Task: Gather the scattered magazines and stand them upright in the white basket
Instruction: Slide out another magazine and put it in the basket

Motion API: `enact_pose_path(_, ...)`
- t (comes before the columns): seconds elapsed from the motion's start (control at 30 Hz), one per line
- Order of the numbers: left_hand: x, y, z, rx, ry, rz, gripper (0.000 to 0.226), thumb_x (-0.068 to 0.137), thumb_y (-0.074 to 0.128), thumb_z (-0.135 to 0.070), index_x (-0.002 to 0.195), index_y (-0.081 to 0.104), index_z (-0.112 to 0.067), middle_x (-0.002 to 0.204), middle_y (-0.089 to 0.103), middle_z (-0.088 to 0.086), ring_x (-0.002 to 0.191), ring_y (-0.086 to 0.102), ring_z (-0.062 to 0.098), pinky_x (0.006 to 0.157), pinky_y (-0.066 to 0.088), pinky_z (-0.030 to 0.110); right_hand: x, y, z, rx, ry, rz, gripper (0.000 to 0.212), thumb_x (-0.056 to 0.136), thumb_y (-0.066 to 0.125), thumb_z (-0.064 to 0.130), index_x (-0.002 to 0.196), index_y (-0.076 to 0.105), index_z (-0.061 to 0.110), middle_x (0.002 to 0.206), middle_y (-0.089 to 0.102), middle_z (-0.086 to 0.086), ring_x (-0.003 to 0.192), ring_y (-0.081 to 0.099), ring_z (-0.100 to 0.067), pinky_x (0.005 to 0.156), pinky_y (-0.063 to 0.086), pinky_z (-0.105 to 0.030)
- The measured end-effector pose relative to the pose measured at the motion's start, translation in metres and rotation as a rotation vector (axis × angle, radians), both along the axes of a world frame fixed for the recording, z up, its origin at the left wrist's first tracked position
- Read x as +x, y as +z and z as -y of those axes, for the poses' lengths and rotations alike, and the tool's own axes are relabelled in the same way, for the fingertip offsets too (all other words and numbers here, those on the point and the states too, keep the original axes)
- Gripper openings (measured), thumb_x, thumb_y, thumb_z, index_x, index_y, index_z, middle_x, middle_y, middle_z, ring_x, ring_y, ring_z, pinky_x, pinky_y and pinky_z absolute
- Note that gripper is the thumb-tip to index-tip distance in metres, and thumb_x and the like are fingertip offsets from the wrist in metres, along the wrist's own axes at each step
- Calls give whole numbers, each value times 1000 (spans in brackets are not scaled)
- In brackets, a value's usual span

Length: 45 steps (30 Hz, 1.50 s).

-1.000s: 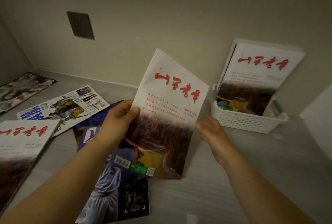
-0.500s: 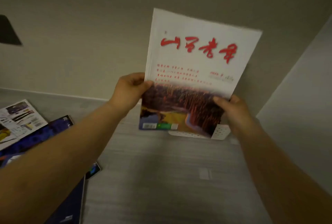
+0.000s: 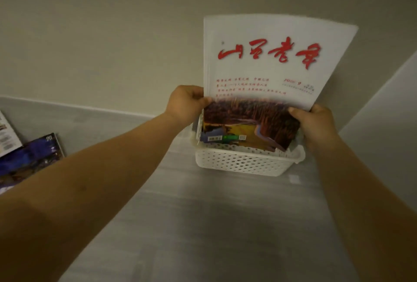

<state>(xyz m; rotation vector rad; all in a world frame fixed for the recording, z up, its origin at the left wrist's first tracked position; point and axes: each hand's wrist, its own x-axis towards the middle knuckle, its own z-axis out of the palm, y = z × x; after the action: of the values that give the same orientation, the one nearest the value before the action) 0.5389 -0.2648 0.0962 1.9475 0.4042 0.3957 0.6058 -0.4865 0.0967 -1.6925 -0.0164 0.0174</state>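
Observed: the white-covered magazine with red title lettering (image 3: 266, 74) stands upright at 1 o'clock in the view. Its lower edge is inside the white basket (image 3: 246, 164), which sits on the table (image 3: 203, 225) against the wall.

Left hand (image 3: 185, 103): grips the magazine's 9 o'clock edge, thumb on the cover, fingers (image 3: 194, 97) curled round behind. Right hand (image 3: 316, 121): pinches the 3 o'clock edge in the same way.

Change: a second ago this magazine was held tilted, in the air over the loose ones, well left of the basket. Half a second ago it was raised in front of the basket. It has now come down into it. A second pale edge shows behind its top, probably a copy already standing there.

Assessment: insertion is nearly complete; release remains. The magazine leans slightly toward the wall and may slump once freed.

Outstanding: a dark blue magazine (image 3: 33, 157) and a white-paged one (image 3: 6, 137) lie flat at 9 o'clock, uncollected.
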Motion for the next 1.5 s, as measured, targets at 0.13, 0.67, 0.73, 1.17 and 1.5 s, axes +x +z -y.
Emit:
enact_pose_path(0.13,12,-16,-1,75,7,-81,23,84,58,-10,104,66,-2,105,69,16,88,62,24,84,49,30,10,-26,-4,19,-17,-62,36,85,51,-3,120,52,4,105,54,-1,95,51,-15,78,44,-21)
enact_pose_path(0.67,39,-29,5,33,-48,-119,59,90,50,-14,140,18,-9,146,35,10,135,33,27,109,32,39,41,-41,-16,-57,-66,3,48,87,45,-1,132,38,11,132,53,-10,115,51,-18,89,39,-24)
enact_pose_path(0.73,40,-27,12,-29,-111,-113,52,90,50,-14,136,24,-9,138,44,12,127,42,26,97,38,30,43,-41,-20,-47,-32,-41,53,83,44,-3,133,38,15,130,53,-10,111,52,-22,90,41,-30)
enact_pose_path(1.17,47,-23,17,0,-39,-200,50,93,44,-28,133,26,-4,136,46,14,123,46,30,90,41,29,41,-42,-22,-41,-11,-54,56,85,46,-2,135,28,16,131,46,-9,100,44,-13,86,38,-28)
enact_pose_path(1.5,42,1,18,-45,-80,-130,48,95,40,-25,136,26,-6,141,43,11,127,43,28,99,39,31,48,-43,-19,0,-5,-28,60,81,54,-2,134,32,18,129,52,-8,107,50,-18,91,44,-35)
